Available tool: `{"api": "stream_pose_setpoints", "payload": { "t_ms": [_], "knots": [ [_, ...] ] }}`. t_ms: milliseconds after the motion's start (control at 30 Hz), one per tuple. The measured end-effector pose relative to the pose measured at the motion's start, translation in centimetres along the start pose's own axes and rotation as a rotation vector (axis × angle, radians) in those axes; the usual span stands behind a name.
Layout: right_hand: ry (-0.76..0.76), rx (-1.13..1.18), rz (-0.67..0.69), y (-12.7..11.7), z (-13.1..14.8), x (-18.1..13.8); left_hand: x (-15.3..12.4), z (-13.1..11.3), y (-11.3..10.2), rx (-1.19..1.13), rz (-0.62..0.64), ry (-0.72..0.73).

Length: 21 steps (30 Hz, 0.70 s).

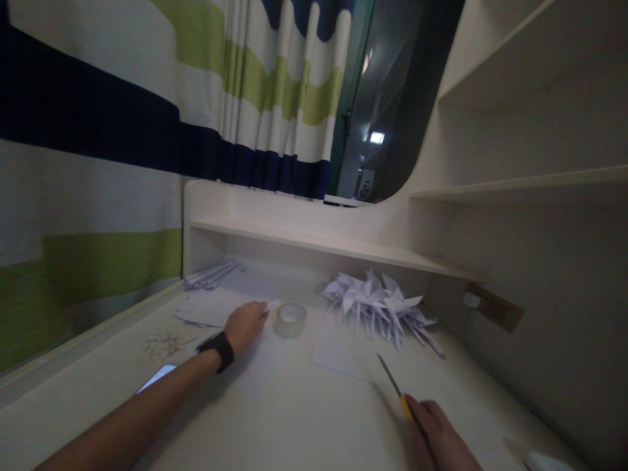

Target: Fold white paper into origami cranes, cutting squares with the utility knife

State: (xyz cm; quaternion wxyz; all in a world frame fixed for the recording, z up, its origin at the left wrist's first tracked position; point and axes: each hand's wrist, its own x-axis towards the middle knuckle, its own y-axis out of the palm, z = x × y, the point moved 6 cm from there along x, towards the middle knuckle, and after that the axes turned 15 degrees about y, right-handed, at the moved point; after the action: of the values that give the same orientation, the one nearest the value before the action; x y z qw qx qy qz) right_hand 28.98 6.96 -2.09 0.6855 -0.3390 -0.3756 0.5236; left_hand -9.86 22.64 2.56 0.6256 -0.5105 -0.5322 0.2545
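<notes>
My left hand [246,327], with a dark watch at the wrist, reaches to the middle of the desk. Its fingers are closed on a small folded piece of white paper [271,305]. Just right of that paper lies a roll of clear tape [290,320]. Lower right, my right hand [434,432] grips a pair of scissors [391,377] with yellow and black handles; the closed blades point up and left, above the desk. A flat sheet of paper [338,353] rests between the tape and the blades.
Several white paper pinwheels [373,301] are heaped at the back right. Rolled paper sticks [213,275] and paper sheets [206,304] lie back left. Small pale scraps [167,345] and a lit phone [157,377] are near my left forearm. A low shelf [314,241] overhangs the desk's back.
</notes>
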Motion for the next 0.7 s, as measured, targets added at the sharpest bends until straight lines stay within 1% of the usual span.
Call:
{"api": "stream_pose_setpoints", "payload": {
  "t_ms": [67,167,233,267,333,367,467,600,700],
  "knots": [
    [-0.042,0.154,0.147,1.4,4.8,-0.1,0.0,0.3,-0.1,-0.006,0.012,0.002],
    [0.023,0.380,0.404,4.1,11.6,0.4,-0.1,0.5,-0.1,-0.007,0.027,0.003],
    [-0.010,0.473,0.568,5.8,16.0,1.2,-0.1,0.6,-0.1,-0.008,0.032,0.002],
    [0.003,0.507,0.622,6.7,17.6,1.7,-0.1,0.6,-0.1,-0.009,0.032,0.002],
    [0.009,0.494,0.637,7.9,20.1,3.2,0.0,0.7,0.0,-0.011,0.028,0.005],
    [0.027,0.467,0.632,8.6,20.9,4.0,0.0,0.7,0.0,-0.011,0.027,0.006],
    [0.016,0.377,0.617,10.0,22.7,5.8,0.1,0.9,0.2,-0.014,0.026,0.005],
    [0.013,0.303,0.554,10.9,23.5,7.3,-0.1,1.0,0.2,-0.016,0.006,-0.012],
    [0.013,0.294,0.537,11.1,23.8,7.8,-0.3,1.0,0.2,-0.007,-0.006,-0.034]
  ]
}}
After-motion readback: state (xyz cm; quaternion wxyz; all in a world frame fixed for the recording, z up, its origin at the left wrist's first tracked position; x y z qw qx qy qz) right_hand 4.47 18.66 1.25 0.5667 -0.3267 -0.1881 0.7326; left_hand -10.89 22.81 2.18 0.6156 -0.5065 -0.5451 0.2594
